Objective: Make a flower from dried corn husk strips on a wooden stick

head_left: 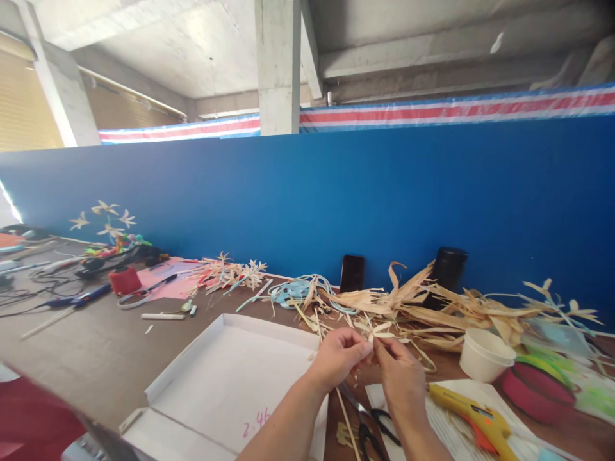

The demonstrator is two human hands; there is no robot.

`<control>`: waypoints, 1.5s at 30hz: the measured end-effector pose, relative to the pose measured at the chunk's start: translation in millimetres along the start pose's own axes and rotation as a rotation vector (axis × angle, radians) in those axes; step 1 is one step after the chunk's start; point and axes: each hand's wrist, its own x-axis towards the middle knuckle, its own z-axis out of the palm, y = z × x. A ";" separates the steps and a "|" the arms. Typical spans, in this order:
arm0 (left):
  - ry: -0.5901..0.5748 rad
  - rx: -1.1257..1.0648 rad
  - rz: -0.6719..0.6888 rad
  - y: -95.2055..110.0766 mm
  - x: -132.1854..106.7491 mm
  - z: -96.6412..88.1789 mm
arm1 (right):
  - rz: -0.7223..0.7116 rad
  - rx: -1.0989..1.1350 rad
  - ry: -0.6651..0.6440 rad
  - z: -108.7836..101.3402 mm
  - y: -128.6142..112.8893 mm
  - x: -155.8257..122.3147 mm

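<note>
My left hand and my right hand meet just above the brown table, fingers pinched together on a small pale husk flower with thin pointed petals. A heap of dried corn husk strips lies right behind the hands. Black-handled scissors lie on the table under my wrists. A yellow and orange glue gun rests on white paper to the right of my right hand.
An open white cardboard box lid lies at front left. A white cup and rolls of coloured tape stand at right. Finished husk flowers, a red spool, pens and cables clutter the left. A blue partition backs the table.
</note>
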 end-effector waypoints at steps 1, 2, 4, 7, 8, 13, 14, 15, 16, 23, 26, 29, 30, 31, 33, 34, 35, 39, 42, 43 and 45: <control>0.000 0.003 0.003 -0.1 0.3 -0.2 | -0.003 0.014 0.000 0.5 0.5 -0.1; 0.001 0.007 0.005 -0.2 0.7 -0.5 | -0.005 0.030 -0.001 1.1 0.9 -0.2; 0.014 0.018 0.005 -0.2 2.0 -1.9 | 0.002 0.077 -0.006 2.4 1.1 -0.7; 0.081 0.026 -0.012 -1.9 5.7 -6.5 | 0.051 0.154 -0.008 4.7 -0.3 -1.3; 0.112 0.025 -0.013 -3.2 7.3 -8.4 | 0.073 0.175 -0.004 5.5 -1.2 -1.6; 0.228 0.111 0.087 -14.0 14.3 -13.8 | 0.147 0.223 0.003 8.4 -8.0 -3.8; 0.235 0.141 0.111 -15.9 15.1 -13.6 | 0.150 0.223 -0.002 8.6 -9.3 -4.3; 0.236 0.168 0.125 -17.3 15.6 -13.0 | 0.148 0.224 -0.005 8.6 -10.4 -4.8; 0.233 0.192 0.131 -18.3 15.8 -12.2 | 0.143 0.228 -0.006 8.5 -11.3 -5.0; 0.148 0.219 0.121 -20.0 15.0 -10.4 | 0.124 0.220 -0.024 7.6 -10.5 -3.8; 0.173 0.152 0.078 -22.5 15.9 -11.3 | 0.132 0.234 -0.042 8.4 -9.9 -3.8; 0.176 0.115 0.055 -24.6 16.7 -10.9 | 0.143 0.237 -0.051 8.8 -9.3 -3.4; 0.177 0.113 0.053 -25.1 16.8 -10.4 | 0.146 0.235 -0.049 8.8 -8.9 -3.0; 0.177 0.119 0.052 -25.5 16.9 -9.9 | 0.148 0.232 -0.047 8.8 -8.3 -2.6; 0.184 0.159 0.056 -26.1 16.7 -8.8 | 0.151 0.228 -0.054 8.8 -7.0 -1.9; 0.187 0.186 0.062 -26.3 16.5 -8.3 | 0.151 0.229 -0.066 9.0 -6.3 -1.7; 0.193 0.211 0.069 -26.5 16.5 -7.9 | 0.152 0.231 -0.074 9.3 -5.7 -1.7; 0.279 0.265 0.103 -27.5 17.8 -8.9 | 0.171 0.247 -0.073 11.2 -4.6 -2.8; 0.390 0.278 0.145 -27.4 20.1 -13.0 | 0.175 0.264 -0.102 13.1 -3.5 -3.0; 0.430 0.289 0.162 -27.1 20.7 -14.8 | 0.176 0.265 -0.114 13.8 -2.6 -2.8; 0.500 0.326 0.194 -26.3 21.6 -18.3 | 0.185 0.255 -0.131 15.3 0.1 -2.0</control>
